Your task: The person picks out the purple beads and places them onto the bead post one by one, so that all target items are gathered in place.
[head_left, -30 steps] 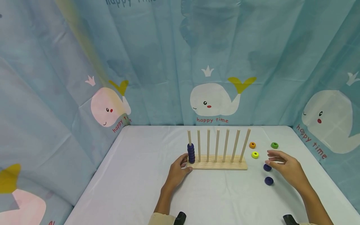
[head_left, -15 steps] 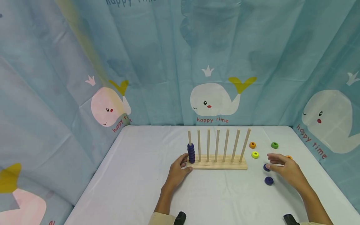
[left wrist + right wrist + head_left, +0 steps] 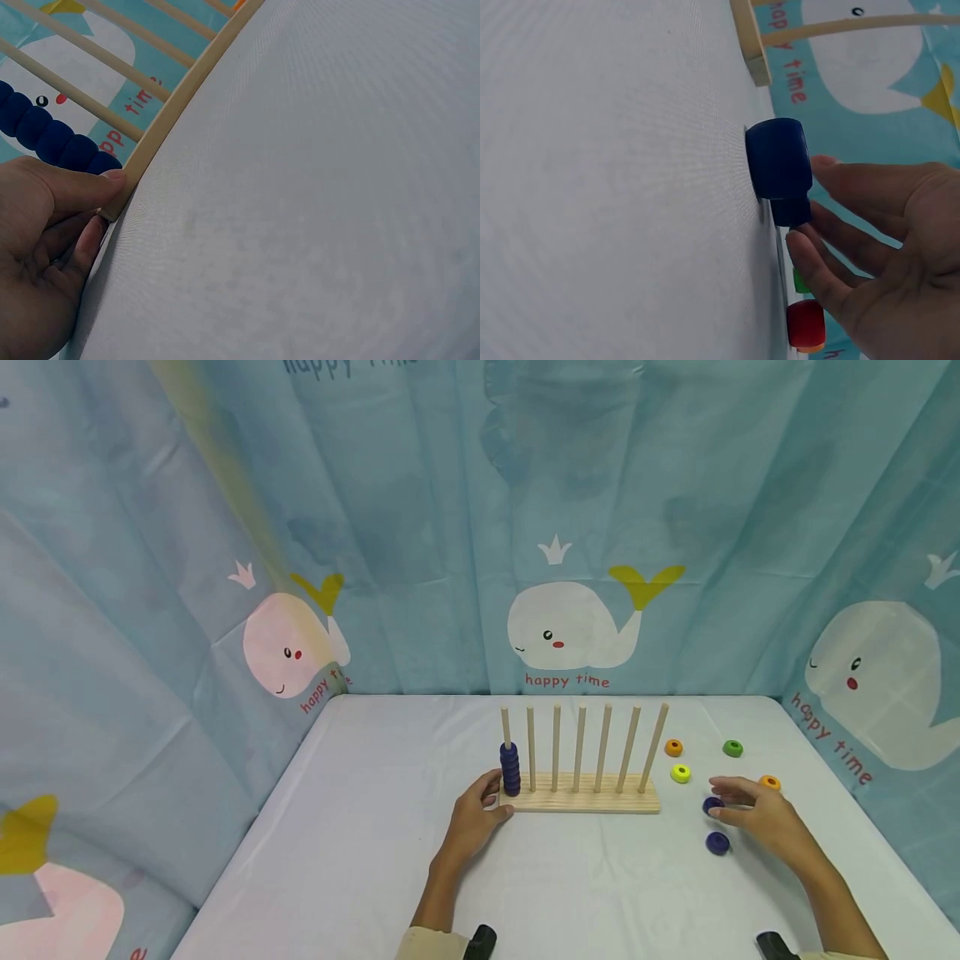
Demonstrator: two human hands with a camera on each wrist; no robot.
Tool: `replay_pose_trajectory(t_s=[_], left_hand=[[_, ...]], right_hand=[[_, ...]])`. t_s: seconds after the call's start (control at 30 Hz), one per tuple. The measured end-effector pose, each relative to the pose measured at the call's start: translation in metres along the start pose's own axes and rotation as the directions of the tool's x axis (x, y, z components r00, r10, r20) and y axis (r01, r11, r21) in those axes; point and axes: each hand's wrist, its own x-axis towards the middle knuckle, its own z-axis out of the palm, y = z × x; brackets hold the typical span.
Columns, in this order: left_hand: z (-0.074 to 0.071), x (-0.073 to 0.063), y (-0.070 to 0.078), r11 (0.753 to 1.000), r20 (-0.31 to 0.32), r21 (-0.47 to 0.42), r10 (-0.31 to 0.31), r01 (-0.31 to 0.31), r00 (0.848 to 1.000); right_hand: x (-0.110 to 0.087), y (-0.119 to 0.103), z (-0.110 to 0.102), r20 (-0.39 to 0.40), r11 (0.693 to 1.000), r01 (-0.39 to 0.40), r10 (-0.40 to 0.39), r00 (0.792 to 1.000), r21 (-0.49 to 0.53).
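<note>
A wooden peg abacus [image 3: 585, 804] stands on the white table, its base bearing a row of upright pegs. Several dark blue beads [image 3: 510, 769] are stacked on the leftmost peg. My left hand [image 3: 472, 817] grips the left end of the base, thumb on the front edge in the left wrist view. To the right of the abacus, my right hand [image 3: 767, 817] spreads its thumb and fingers around a loose dark blue bead [image 3: 709, 806], fingertips right at it. Another dark blue bead [image 3: 717, 843] lies nearer me; it looms large in the right wrist view.
Beyond the right hand lie an orange bead [image 3: 673, 747], a yellow bead [image 3: 681, 773] and a green bead [image 3: 732, 748]. A second orange bead [image 3: 769, 782] sits just behind that hand. Blue whale-print curtains [image 3: 420, 568] enclose the table's back and sides.
My right hand has lowered slightly around the farther loose blue bead, uncovering the orange bead behind it. The left hand and the abacus have stayed put.
</note>
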Motion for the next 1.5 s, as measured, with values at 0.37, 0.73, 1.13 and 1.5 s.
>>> replay_pose_trajectory(t_s=[0.37,0.73,1.13,1.5], left_hand=[[0.0,0.0,-0.002,1.0,0.002,0.005,0.002,-0.002,1.0],[0.001,0.0,-0.002,1.0,-0.005,0.009,-0.007,0.007,1.0],[0.001,0.0,0.0,1.0,-0.008,0.009,-0.009,0.009,1.0],[0.002,0.0,0.0,1.0,-0.012,0.022,-0.006,0.006,1.0]], right_hand=[[0.001,0.002,0.001,0.062,0.999,-0.006,0.009,0.998,-0.04],[0.0,0.0,0.0,0.025,0.997,0.008,-0.007,1.0,-0.073],[-0.008,-0.011,-0.006,-0.049,0.998,0.039,-0.041,0.998,-0.044],[-0.017,-0.034,-0.01,-0.105,0.994,0.097,-0.102,0.989,-0.054]])
